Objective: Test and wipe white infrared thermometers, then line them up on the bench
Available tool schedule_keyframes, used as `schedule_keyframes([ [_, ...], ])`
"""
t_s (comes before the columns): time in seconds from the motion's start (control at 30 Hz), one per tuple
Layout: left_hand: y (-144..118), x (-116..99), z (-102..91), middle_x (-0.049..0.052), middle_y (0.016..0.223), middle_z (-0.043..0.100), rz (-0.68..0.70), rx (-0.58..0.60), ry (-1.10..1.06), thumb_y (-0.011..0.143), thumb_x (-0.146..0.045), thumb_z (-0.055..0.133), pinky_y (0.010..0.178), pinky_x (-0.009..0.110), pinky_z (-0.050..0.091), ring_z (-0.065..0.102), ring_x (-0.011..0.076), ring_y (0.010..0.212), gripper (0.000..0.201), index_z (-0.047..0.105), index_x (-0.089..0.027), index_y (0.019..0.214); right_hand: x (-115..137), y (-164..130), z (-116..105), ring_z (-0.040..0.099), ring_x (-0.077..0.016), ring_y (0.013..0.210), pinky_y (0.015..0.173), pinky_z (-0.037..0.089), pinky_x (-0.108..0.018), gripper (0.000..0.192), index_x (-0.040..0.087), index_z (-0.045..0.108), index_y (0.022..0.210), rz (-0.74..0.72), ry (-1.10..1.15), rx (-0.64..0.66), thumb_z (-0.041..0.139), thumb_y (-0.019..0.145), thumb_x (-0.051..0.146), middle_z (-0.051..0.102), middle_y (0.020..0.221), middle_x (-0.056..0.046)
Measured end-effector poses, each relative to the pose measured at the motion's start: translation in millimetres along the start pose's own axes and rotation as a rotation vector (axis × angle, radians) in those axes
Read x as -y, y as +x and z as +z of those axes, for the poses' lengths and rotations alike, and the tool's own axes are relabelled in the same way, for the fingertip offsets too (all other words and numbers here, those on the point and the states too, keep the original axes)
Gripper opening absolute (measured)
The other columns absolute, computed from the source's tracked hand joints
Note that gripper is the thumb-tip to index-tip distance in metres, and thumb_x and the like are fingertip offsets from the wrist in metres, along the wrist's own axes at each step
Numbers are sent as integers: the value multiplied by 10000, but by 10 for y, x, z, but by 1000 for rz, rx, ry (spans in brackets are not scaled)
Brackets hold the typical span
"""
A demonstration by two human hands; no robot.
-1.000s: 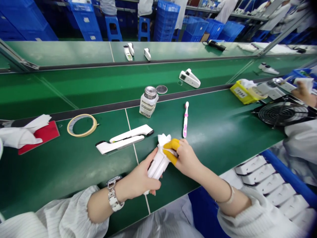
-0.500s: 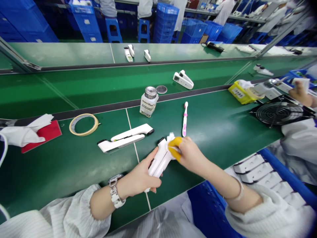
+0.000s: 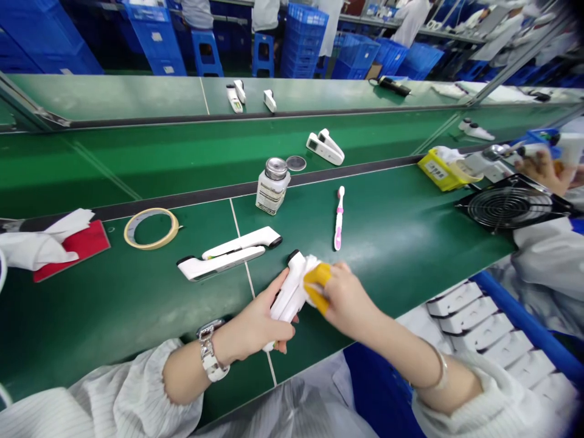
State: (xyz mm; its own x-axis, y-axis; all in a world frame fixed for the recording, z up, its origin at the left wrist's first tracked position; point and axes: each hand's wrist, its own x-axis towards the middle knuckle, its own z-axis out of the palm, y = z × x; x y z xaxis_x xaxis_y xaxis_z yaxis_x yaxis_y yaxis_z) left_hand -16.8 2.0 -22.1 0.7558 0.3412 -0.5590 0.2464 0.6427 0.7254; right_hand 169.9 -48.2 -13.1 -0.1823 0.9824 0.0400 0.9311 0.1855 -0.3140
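Observation:
My left hand is wrapped round a white handheld infrared thermometer with a black tip, held at a slant over the green bench. Yellow finger covers sit on the fingers of my right hand, which pinches a white wipe against the thermometer's side. Part of the wipe is hidden by those fingers. Just beyond my left hand, two more white thermometers lie side by side on the bench. A pink and white toothbrush rests past my right hand.
A pump bottle and a tape roll stand near the conveyor, which carries white thermometers. At right are a yellow bin, a black fan and a co-worker's hands. White cases fill a blue crate below.
My right hand has slid the wipe slightly down and left along the thermometer. The thermometers on the conveyor have shifted left. The co-worker's hands at right have moved.

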Motion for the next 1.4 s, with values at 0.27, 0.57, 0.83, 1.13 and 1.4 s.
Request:
schedule_keyframes([
  [0.27,-8,-19,6,7,848,552,-8,-10,-29,610,-23,543,422,207,433,536,69,464,1003,29,-344,1409,-1,-16,33,458,-197,600,624,307,-324,167,185,531,603,-23,-78,-87,499,758,130,533,601,-56],
  [0.57,34,-41,8,19,850,564,3,5,-77,593,-22,535,414,212,412,529,69,433,1014,19,-332,1409,80,-141,327,451,-198,599,623,287,-343,154,178,565,723,9,-152,-431,435,786,125,567,643,-62],
  [0.83,46,-23,8,18,851,582,36,-5,-114,615,-29,524,409,201,365,529,68,435,981,31,-339,1405,199,-139,391,465,-210,643,609,282,-332,133,173,556,782,115,-80,-485,438,783,115,576,700,-71],
  [1.13,57,12,12,4,831,580,91,-28,-161,612,-43,529,406,192,364,521,66,426,987,12,-335,1401,257,-93,498,457,-222,631,599,290,-338,159,175,547,773,202,18,-521,407,772,99,567,691,-79],
  [1.4,48,19,12,-1,785,562,158,20,-146,607,-49,521,414,191,340,505,65,435,987,-14,-267,1407,389,-447,439,498,-175,578,573,368,-300,137,210,586,779,219,205,-477,465,789,145,582,643,-14],
])
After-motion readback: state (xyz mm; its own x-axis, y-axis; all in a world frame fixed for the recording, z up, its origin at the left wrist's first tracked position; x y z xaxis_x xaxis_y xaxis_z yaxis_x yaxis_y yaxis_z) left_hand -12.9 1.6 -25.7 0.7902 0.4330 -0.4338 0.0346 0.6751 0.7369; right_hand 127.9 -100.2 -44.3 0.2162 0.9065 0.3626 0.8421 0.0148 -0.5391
